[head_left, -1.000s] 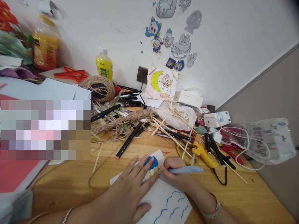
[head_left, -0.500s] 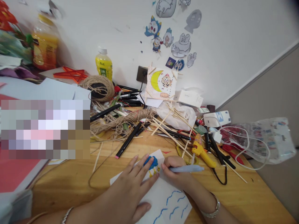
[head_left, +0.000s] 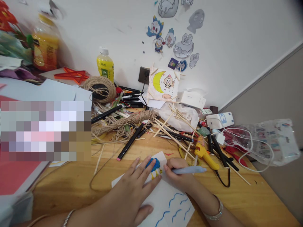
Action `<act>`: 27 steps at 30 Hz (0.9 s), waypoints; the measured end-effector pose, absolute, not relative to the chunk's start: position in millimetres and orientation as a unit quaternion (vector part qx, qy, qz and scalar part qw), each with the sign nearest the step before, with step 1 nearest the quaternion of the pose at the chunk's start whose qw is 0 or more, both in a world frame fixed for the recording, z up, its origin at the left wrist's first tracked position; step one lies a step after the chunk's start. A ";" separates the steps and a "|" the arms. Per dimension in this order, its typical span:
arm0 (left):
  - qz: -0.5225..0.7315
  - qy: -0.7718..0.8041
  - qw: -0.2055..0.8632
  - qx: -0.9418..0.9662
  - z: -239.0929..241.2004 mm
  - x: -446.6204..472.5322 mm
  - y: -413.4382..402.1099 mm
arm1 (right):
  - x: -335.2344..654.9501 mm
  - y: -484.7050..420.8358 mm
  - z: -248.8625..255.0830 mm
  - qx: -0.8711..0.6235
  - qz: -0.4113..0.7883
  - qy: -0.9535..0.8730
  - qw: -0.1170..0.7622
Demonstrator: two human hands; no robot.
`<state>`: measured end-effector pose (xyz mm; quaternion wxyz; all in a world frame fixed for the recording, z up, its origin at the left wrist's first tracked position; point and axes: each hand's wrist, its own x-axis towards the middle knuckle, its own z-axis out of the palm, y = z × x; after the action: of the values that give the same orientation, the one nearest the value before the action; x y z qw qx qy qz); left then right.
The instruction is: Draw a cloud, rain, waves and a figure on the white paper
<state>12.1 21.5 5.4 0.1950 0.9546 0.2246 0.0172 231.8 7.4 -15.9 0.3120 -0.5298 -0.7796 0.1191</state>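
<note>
A sheet of white paper [head_left: 163,201] lies on the wooden table under both hands. It bears a blue cloud drawing [head_left: 154,164] with yellow stars hanging below, and several blue wavy lines nearer to me. My left hand [head_left: 134,186] rests flat on the sheet with fingers spread, partly covering the cloud. To the right of the cloud, my right hand [head_left: 177,171] is closed around a light blue pen [head_left: 190,170]. The pen's tip is hidden behind my fingers, at the sheet's right edge.
A yellow glue gun [head_left: 205,154] lies right of the hands, near thin wooden sticks [head_left: 170,132]. Behind are black markers [head_left: 130,142], twine [head_left: 123,123], a yellow drink bottle [head_left: 105,64] and a picture with a moon [head_left: 163,82]. A pixelated patch hides the left side.
My right hand has shifted very slightly with the pen in it. My left hand and the paper stay in place.
</note>
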 end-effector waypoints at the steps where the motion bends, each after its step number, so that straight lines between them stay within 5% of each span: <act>1: 0.016 0.225 0.195 0.955 5.3 11.8 21.4 | 231.9 7.3 -15.7 -0.531 0.122 -0.779 0.310; 27: 0.056 0.208 0.134 0.967 -0.9 9.6 20.7 | 234.8 6.4 -19.2 -0.538 0.182 -0.738 0.364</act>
<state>9.6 20.7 -0.9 0.1337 0.9673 0.2081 0.0565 234.8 6.4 -19.2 0.3637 -0.5382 -0.7382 0.1820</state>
